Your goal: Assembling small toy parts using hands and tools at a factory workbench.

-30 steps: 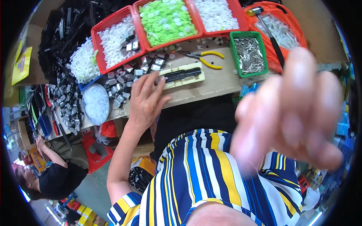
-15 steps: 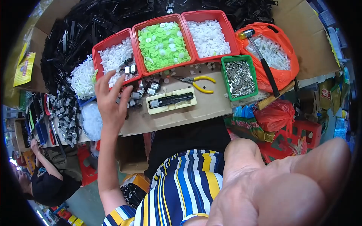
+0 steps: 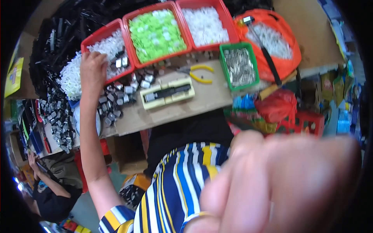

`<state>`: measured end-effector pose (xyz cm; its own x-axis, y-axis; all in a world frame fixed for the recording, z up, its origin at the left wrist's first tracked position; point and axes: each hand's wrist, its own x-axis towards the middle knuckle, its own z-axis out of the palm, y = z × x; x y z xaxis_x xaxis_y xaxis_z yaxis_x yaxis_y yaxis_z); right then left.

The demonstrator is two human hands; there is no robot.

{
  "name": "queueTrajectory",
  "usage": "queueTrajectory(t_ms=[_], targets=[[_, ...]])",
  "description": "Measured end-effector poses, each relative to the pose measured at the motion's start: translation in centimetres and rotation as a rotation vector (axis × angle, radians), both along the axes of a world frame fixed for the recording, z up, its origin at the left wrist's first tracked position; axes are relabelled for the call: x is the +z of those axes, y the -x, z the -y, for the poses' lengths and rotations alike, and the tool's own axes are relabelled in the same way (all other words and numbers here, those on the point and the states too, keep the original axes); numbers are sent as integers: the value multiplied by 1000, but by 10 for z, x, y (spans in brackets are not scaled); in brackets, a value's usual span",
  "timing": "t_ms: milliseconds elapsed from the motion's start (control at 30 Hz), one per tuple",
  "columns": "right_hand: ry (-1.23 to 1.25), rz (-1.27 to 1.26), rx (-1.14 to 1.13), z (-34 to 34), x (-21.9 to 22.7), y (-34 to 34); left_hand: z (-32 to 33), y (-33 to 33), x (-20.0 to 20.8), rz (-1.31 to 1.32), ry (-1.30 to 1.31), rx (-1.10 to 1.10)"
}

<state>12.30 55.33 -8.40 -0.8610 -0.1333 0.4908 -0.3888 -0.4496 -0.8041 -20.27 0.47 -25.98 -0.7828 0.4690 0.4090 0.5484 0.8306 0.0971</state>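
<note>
My left hand [image 3: 93, 70] is over the left red bin [image 3: 130, 70], its fingers bent down among small white plastic parts [image 3: 110, 43]. The fingertips are hidden, and I cannot make out what they hold. My right hand [image 3: 279, 182] is very close to the camera, large and smeared, its fingers not readable. On the cardboard-covered bench lies a cream fixture [image 3: 185, 94] with a long black part [image 3: 167, 93] in it. Yellow-handled pliers [image 3: 202, 73] lie just behind the fixture. Small black-and-metal pieces [image 3: 112, 101] are heaped beside my left forearm.
A red bin of green discs [image 3: 157, 35] and another of white parts [image 3: 204, 25] stand behind. At right are a green tray of metal pins [image 3: 239, 64], an orange bag [image 3: 293, 37] and a black-handled hammer [image 3: 270, 64]. Another person [image 3: 58, 194] sits at far left.
My left hand has moved left and away from me into the white parts, its spread fingers now bent. The right hand stays near the camera, more blurred. The whole view has shifted slightly.
</note>
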Motion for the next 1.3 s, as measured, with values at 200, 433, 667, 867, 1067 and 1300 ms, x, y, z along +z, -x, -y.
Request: queueTrajectory(t_ms=[200, 433, 667, 867, 1067, 1300], targets=[[-560, 137, -559, 158, -84, 150, -17, 10, 9, 33, 48, -32], [-1444, 85, -795, 101, -159, 151, -12, 1, 17, -4, 10, -12], [-1526, 77, -758, 100, -160, 158, -7, -7, 16, 90, -225, 72], [-1493, 106, -752, 98, -164, 163, -8, -34, 33, 223, -410, 148], [-1461, 55, -751, 97, -161, 163, -8, -28, 40, 366, -296, 76], [-1427, 156, -694, 103, -159, 163, -2, 8, 18, 64, -94, 9]])
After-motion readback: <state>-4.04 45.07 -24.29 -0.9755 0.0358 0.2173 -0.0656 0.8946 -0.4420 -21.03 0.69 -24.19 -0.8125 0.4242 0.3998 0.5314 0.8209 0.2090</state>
